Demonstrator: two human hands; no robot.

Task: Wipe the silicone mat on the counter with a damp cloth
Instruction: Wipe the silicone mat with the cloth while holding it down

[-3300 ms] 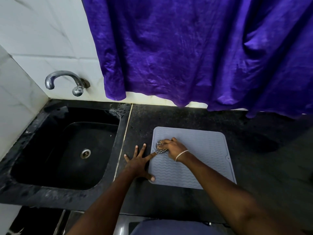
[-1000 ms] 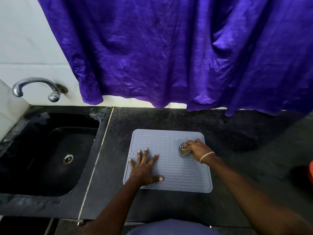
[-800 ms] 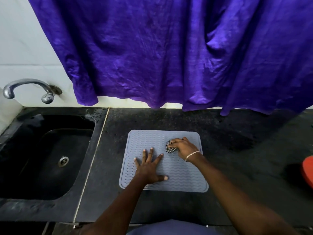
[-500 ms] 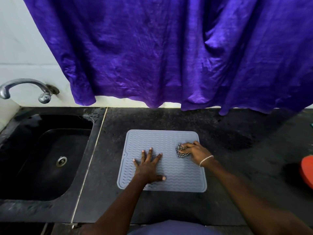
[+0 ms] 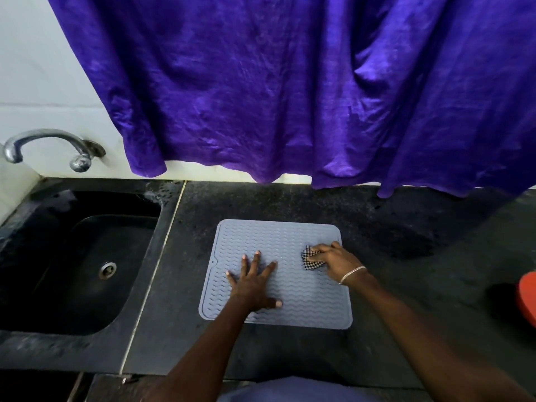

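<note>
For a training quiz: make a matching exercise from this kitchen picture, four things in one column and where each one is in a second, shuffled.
1 mat
2 cloth
3 tap
4 curtain

A on the wall above the sink
B gripped by the right hand
C hangs behind the counter
D flat under the left hand

Pairs: 1-D, 2-B, 3-A, 4-C

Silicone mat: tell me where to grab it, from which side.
Probably pinch the near-right corner of the silicone mat, fingers coming from the counter's front edge. It lies flat, so only an edge peels up, and that corner is clear of the left hand and the right hand holding the cloth.
</note>
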